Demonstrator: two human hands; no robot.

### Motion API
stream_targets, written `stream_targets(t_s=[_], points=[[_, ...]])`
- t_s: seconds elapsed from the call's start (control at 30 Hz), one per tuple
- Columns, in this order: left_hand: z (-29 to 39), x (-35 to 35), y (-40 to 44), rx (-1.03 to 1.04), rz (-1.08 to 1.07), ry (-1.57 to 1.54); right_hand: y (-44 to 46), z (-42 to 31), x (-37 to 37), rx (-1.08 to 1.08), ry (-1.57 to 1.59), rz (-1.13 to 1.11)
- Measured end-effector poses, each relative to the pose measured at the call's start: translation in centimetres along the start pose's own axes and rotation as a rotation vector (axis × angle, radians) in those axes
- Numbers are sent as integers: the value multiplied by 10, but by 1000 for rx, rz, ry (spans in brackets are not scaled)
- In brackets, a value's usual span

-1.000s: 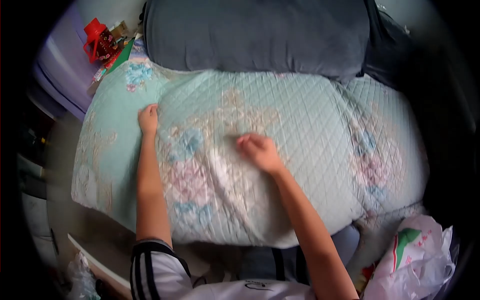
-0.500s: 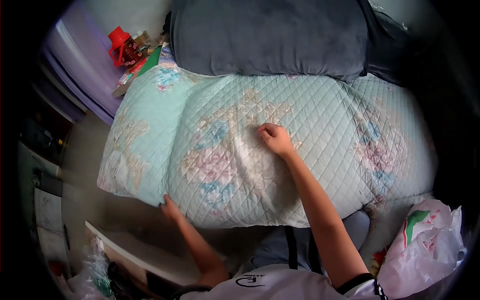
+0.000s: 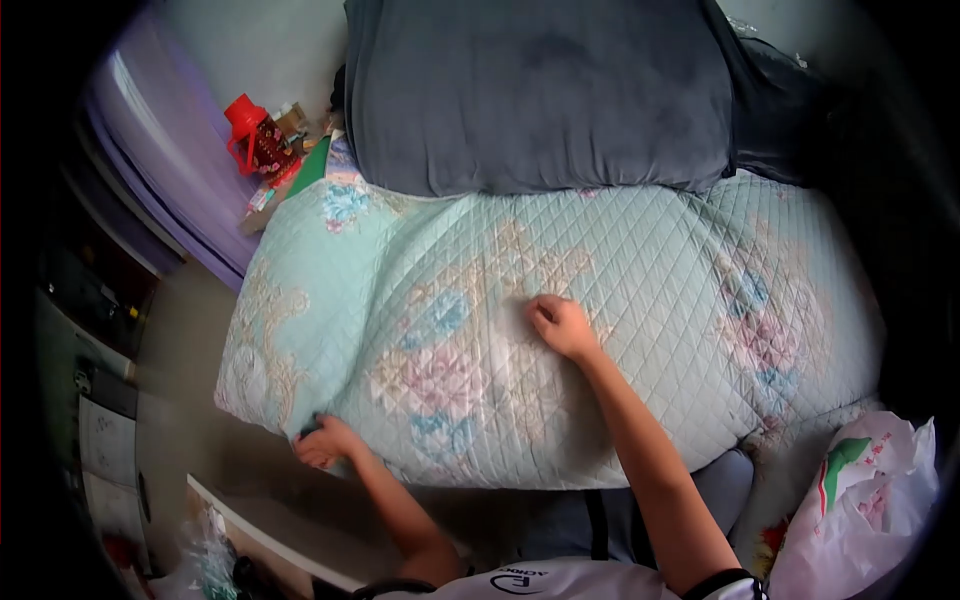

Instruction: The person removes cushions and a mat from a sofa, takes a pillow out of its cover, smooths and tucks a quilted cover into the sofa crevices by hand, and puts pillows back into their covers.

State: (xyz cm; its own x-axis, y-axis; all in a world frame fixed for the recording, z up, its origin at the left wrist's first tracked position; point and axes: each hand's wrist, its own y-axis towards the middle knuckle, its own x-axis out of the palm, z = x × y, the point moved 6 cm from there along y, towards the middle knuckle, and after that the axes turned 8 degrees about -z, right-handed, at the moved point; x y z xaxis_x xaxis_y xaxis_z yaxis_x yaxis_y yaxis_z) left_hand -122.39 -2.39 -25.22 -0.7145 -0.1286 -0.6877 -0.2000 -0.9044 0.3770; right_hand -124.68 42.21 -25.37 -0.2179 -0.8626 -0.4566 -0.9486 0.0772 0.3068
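Your left hand [image 3: 328, 445] is now working at the near edge of the quilt [image 3: 660, 310], no longer on top; its grip I cannot tell; your right hand [image 3: 562, 327] is curling narrow mid-quilt.

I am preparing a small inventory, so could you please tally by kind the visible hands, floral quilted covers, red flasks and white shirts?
Hands (left hand, right hand): 2
Floral quilted cover: 1
Red flask: 1
White shirt: 1
Total: 5

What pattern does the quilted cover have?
The quilted cover is pale green, diamond-stitched, with blue and pink flowers; head view.
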Motion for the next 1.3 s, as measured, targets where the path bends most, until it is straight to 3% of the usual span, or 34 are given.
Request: stream_targets(t_s=[0.03,0.07,0.13,0.17,0.2,0.27,0.53,0.67,0.77,0.87,1.0,1.1,1.23,1.3], points=[[31,-20,-16,189,120,-133,2,5,4,63,-47,-91],[58,-8,-26,468,22,-268,4,6,3,63,-52,-87],[115,26,-62,937,-258,-468,5,-14,7,-255,-302,-17],[145,48,-93,1126,-441,-532,3,-20,13,-175,-532,-94],[162,79,-124,1158,-634,-499,3,-22,18,-176,-531,-100],[196,107,-173,1250,-847,19,12,-14,29,-81,-649,-175],[302,212,-195,1172,-782,-5,111,25,83,62,-699,-223],[351,259,-202,1184,-883,199,171,42,95,72,-714,-161],[357,268,-204,1142,-844,97,207,54,97,71,-687,-94],[370,271,-206,1146,-909,220,235,67,103,84,-726,-54],[383,298,-214,1339,-922,303,257,73,101,122,-684,-1],[388,310,-213,1353,-989,309,265,76,103,141,-727,-44],[399,313,-215,1315,-951,275,280,78,104,150,-723,-88],[393,312,-206,1146,-828,369,288,88,104,203,-639,-132]])
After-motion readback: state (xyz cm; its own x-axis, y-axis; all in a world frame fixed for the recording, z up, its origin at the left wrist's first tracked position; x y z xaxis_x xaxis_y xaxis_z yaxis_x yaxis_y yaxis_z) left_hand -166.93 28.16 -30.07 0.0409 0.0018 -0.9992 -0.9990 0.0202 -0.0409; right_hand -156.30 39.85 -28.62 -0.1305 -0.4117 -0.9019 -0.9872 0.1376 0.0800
